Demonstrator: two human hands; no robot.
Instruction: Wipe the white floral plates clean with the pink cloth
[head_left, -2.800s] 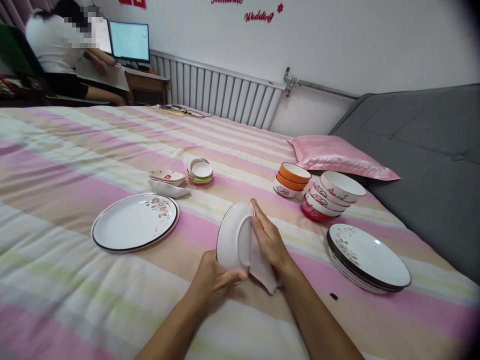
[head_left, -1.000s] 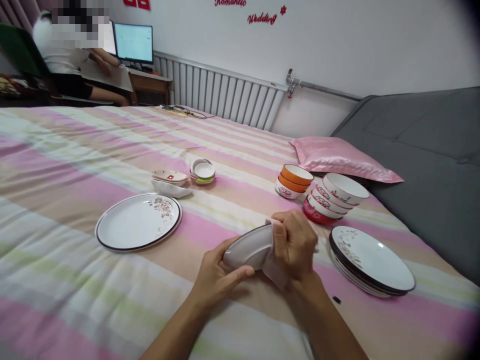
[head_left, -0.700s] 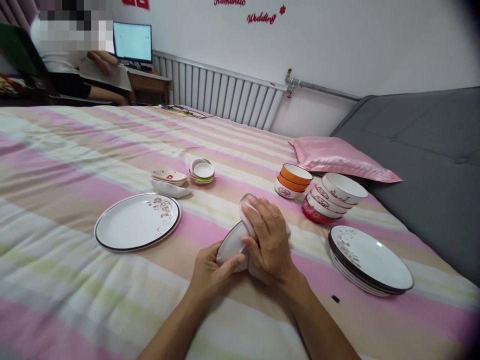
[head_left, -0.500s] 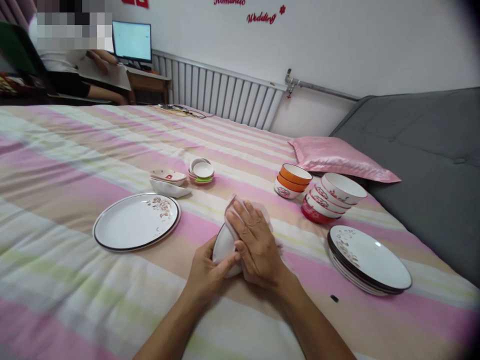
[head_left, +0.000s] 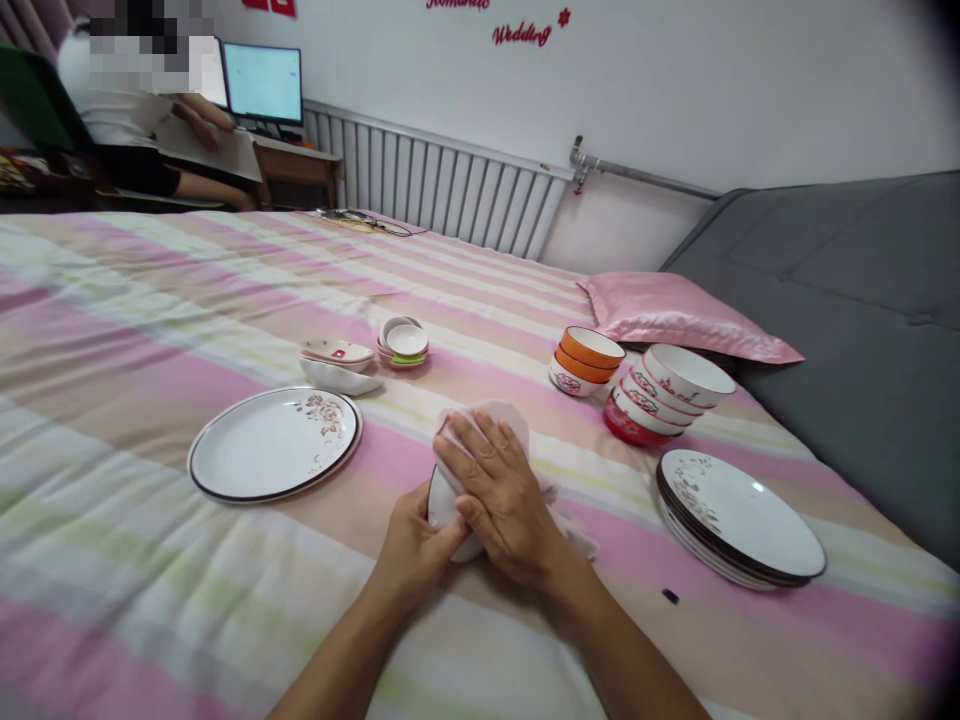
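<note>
My left hand [head_left: 421,548] grips the near left edge of a white dish [head_left: 442,500], its thumb over the rim. Spread across the dish is a pale pinkish cloth [head_left: 517,415], which my right hand [head_left: 499,490] presses down with its fingers extended. Most of the dish is covered by the cloth and my right hand, so its full shape is hidden. A loose end of the cloth hangs out to the right, below my right wrist.
Left lie oval plates [head_left: 255,450] with dark rims, boat-shaped dishes [head_left: 337,375] and small stacked bowls [head_left: 405,342]. Right stand orange-topped bowls [head_left: 589,355], white and red bowls [head_left: 660,400] and stacked plates [head_left: 750,520]. Behind are a pink pillow [head_left: 675,315] and a seated person [head_left: 120,110].
My right hand and the cloth have slid slightly left and toward me across the dish. More of the cloth shows above my fingers and right of my wrist.
</note>
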